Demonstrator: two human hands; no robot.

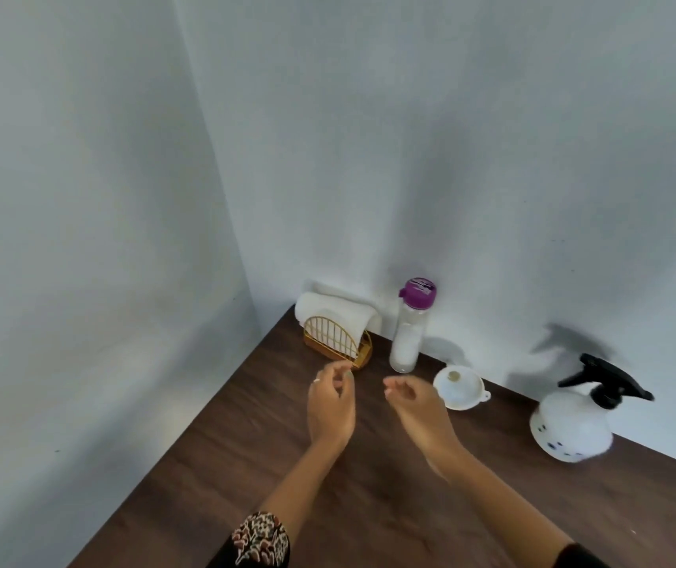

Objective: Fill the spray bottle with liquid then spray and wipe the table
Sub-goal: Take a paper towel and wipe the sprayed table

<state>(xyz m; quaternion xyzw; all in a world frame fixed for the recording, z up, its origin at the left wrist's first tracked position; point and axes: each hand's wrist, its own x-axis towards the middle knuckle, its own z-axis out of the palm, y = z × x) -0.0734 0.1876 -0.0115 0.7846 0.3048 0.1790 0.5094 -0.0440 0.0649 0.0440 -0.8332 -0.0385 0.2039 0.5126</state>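
**Q:** What are the hands doing?

**A:** Both hang above the dark wooden table. The left hand and right hand have loosely curled fingers and hold nothing.

**Q:** Where is the spray bottle?

**A:** The white spray bottle, with a black trigger, stands far right by the wall. A white funnel lies near the right hand. Behind, a clear bottle with a purple cap stands beside a gold rack holding a white cloth.
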